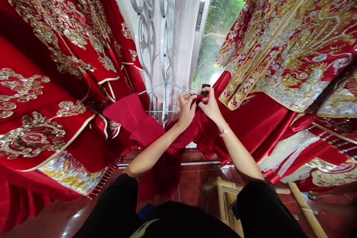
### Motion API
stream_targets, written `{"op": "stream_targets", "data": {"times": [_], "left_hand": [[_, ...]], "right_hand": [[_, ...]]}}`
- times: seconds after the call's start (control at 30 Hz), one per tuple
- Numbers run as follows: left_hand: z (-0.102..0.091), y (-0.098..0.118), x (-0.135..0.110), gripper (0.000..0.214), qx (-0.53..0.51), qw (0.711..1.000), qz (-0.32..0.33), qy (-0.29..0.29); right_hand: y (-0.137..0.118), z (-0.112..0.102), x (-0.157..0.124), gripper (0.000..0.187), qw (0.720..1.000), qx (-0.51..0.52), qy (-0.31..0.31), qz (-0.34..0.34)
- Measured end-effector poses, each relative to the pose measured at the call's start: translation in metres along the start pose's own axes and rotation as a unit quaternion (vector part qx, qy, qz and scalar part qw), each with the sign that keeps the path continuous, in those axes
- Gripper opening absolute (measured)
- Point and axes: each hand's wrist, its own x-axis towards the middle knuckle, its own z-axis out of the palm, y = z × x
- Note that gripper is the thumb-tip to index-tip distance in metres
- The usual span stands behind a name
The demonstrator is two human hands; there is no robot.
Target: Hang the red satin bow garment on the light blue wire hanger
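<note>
A plain red garment [147, 128] hangs from a thin teal wire hanger [153, 87], whose hook [169, 63] is at the white window grille. At the hanger's right end, my left hand [186, 108] is closed, its fingertips pinching the garment's upper edge. Close beside it, my right hand [209, 107] also pinches the red fabric, thumb and fingers bent together. A small dark object [205, 89] shows by the right fingertips; I cannot make out what it is. The garment's lower part drapes beneath my forearms and is partly hidden.
Embroidered red and gold garments hang on the left [67, 44] and right [281, 52]. Ahead are a white scrolled metal grille [143, 26] and a window frame with a latch [199, 20]. A bamboo chair [221, 193] stands on the red tiled floor [192, 182].
</note>
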Motion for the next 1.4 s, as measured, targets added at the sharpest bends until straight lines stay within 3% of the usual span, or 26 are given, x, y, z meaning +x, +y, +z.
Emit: {"op": "stream_targets", "data": {"times": [0.13, 0.27, 0.47, 0.63, 0.83, 0.93, 1.07, 1.17, 1.3, 1.4], "left_hand": [[-0.005, 0.013, -0.001, 0.030, 0.104, 0.991, 0.046, -0.077], [-0.020, 0.013, -0.007, 0.032, 0.177, 0.970, 0.119, -0.113], [-0.052, -0.005, 0.021, 0.033, 0.173, 0.951, 0.230, -0.115], [-0.057, -0.002, 0.041, 0.032, 0.208, 0.922, 0.285, -0.157], [-0.058, 0.000, 0.040, 0.029, 0.193, 0.905, 0.327, -0.192], [-0.059, -0.011, 0.026, 0.038, 0.130, 0.911, 0.355, -0.168], [-0.052, -0.029, -0.009, 0.052, -0.011, 0.949, 0.295, -0.113], [-0.039, -0.032, -0.025, 0.055, -0.056, 0.967, 0.206, -0.135], [-0.028, -0.025, -0.026, 0.044, -0.041, 0.961, 0.185, -0.203], [-0.031, -0.026, -0.038, 0.045, -0.085, 0.956, 0.197, -0.201]], "right_hand": [[0.001, -0.007, -0.004, 0.049, 0.999, 0.041, 0.020, 0.009], [0.001, -0.006, -0.010, 0.047, 0.997, 0.054, 0.046, -0.004], [-0.006, 0.003, -0.018, 0.043, 0.996, 0.050, 0.075, -0.003], [-0.013, 0.012, -0.021, 0.045, 0.991, 0.051, 0.121, 0.008], [-0.018, 0.007, -0.016, 0.044, 0.985, 0.068, 0.158, -0.011], [-0.023, 0.005, -0.015, 0.042, 0.981, 0.053, 0.183, -0.036], [-0.028, 0.007, -0.018, 0.044, 0.984, 0.026, 0.170, -0.048], [-0.029, 0.008, -0.021, 0.045, 0.985, 0.032, 0.165, -0.033], [-0.032, 0.004, -0.026, 0.045, 0.986, 0.036, 0.164, -0.011], [-0.034, 0.002, -0.030, 0.046, 0.987, 0.020, 0.160, 0.003]]}}
